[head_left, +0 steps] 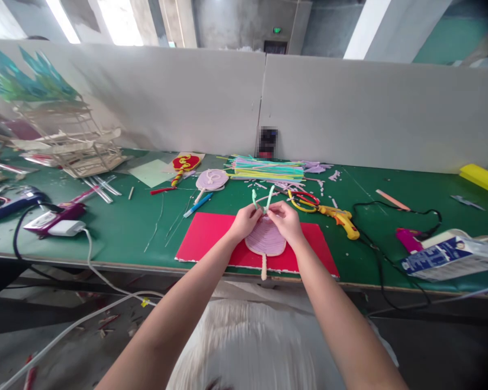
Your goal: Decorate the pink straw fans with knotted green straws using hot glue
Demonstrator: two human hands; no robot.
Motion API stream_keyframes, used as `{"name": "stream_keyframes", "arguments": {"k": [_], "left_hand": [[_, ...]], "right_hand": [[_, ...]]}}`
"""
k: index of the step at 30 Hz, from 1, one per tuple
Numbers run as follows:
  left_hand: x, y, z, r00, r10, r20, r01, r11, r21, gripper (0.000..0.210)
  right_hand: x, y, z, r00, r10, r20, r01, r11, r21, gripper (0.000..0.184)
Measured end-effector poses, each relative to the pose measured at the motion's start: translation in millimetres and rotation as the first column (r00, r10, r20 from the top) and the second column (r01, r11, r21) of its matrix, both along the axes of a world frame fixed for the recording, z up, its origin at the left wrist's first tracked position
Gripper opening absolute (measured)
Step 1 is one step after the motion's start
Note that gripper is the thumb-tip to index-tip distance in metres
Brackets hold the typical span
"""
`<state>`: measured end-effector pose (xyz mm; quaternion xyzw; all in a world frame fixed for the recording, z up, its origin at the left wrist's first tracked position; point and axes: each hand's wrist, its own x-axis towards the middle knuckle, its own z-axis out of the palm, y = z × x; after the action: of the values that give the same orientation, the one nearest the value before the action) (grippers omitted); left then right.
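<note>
Between my hands is a light green pipe cleaner (270, 196), bent so that two ends stick up. My left hand (246, 221) pinches it on the left side, and my right hand (285, 219) pinches it on the right. Just below the fingertips lies a lilac round fan shape (265, 240) with a cream edge and a cream handle (264, 266). The fan rests on a red board (207, 235), its handle reaching past the board's front edge. Where the fingers meet, the grip itself is partly hidden.
Behind are a bundle of coloured pipe cleaners (268, 169), a second lilac fan (212, 180) and a red-yellow fan (186, 163). Yellow-handled scissors (305, 201) and a yellow glue gun (341, 218) lie right. A blue-white carton (451, 259) and black cable (377, 260) are farther right; a power strip (51, 219) sits left.
</note>
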<state>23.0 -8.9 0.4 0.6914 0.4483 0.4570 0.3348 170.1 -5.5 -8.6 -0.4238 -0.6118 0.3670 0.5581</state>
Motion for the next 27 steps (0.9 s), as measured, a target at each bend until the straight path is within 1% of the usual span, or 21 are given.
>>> {"name": "stream_keyframes", "arguments": {"k": [4,8,11,15,18,23,27], "left_hand": [[-1.0,0.6,-1.2,1.000,0.003,-0.027,-0.002,1.000,0.018,0.024],[-1.3,1.1,-2.8,0.998,-0.012,-0.054,0.013,1.000,0.023,0.024],[-1.0,1.2,-3.7,0.999,-0.009,-0.040,0.010,1.000,0.026,0.023],[-0.9,1.6,-3.7,0.999,0.004,-0.043,-0.003,1.000,0.011,0.024],[-1.2,2.3,-3.4,0.999,0.011,-0.053,-0.011,1.000,0.006,0.023],[-1.4,2.8,-3.4,1.000,0.012,-0.020,-0.013,0.999,-0.032,0.024],[-1.2,3.8,-4.3,0.999,-0.020,0.027,0.022,0.997,-0.071,0.026]], "right_hand": [[-0.1,-0.1,0.9,1.000,-0.009,0.030,0.009,1.000,0.009,0.022],[-0.9,0.1,0.5,1.000,-0.007,0.000,0.007,1.000,-0.005,0.025],[-0.7,-0.1,-1.2,1.000,-0.005,-0.006,0.005,1.000,0.009,0.027],[0.8,-1.2,-3.0,0.999,0.012,0.045,-0.014,0.999,0.040,0.026],[1.6,-1.7,-2.9,0.998,0.036,0.045,-0.038,0.998,0.043,0.026],[2.4,-0.9,-2.3,0.998,0.045,0.053,-0.048,0.997,0.056,0.024],[3.7,0.6,-3.0,0.998,0.045,0.038,-0.047,0.998,0.043,0.025]]}}
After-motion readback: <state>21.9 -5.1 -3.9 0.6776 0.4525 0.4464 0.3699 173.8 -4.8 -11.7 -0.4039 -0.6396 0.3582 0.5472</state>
